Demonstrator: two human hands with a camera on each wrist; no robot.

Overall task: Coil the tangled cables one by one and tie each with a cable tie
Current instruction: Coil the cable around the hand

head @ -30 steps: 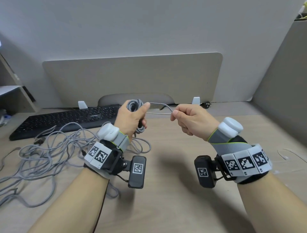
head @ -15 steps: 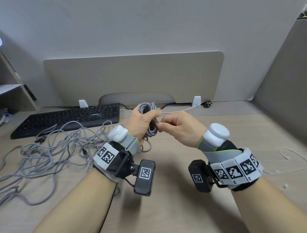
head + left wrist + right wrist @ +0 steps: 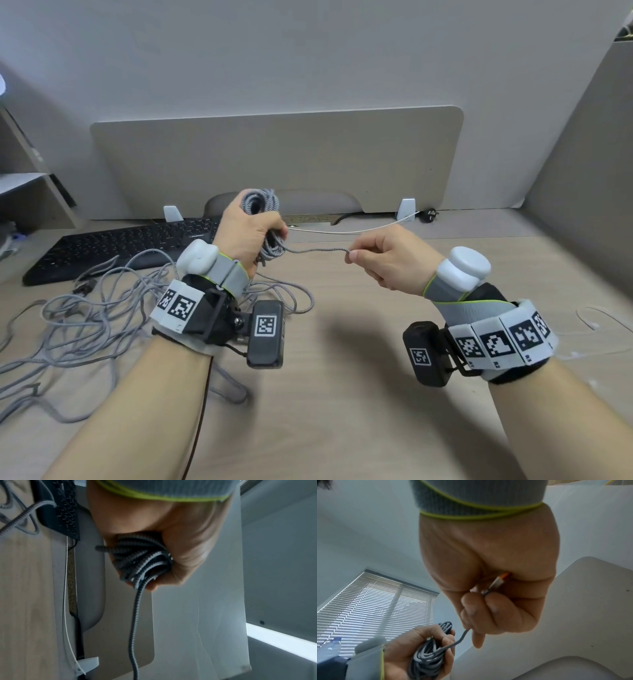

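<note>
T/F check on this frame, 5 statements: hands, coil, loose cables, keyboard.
1. The left hand grips the coil. True.
2. The right hand is open and holds nothing. False: it pinches the cable's free end, which runs straight to the coil.
3. The coil lies on the desk. False: it is held up above the desk.
4. A tangle of loose cables lies on the desk beside the left arm. True.
5. The keyboard sits by the right hand. False: it lies at the back left, behind the tangle.
</note>
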